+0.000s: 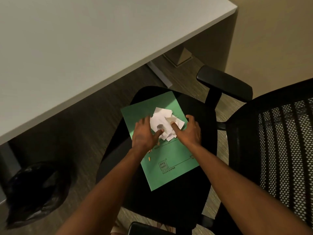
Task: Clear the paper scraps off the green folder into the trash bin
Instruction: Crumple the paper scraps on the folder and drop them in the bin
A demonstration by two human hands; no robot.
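Presently the left hand [144, 133] and right hand [190, 131], fingers spread, cup a pile of torn white paper scraps [165, 123] near the far edge of a flat green card folder [169, 158] on a black chair seat [194, 184]; gathering inward tightly should prevent strays before carrying to the black-lined trash bin [33, 189].

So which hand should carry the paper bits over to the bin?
Probably the left hand. It already touches the paper scraps, and the trash bin sits on the floor on that same side. The right hand would have to cross over.
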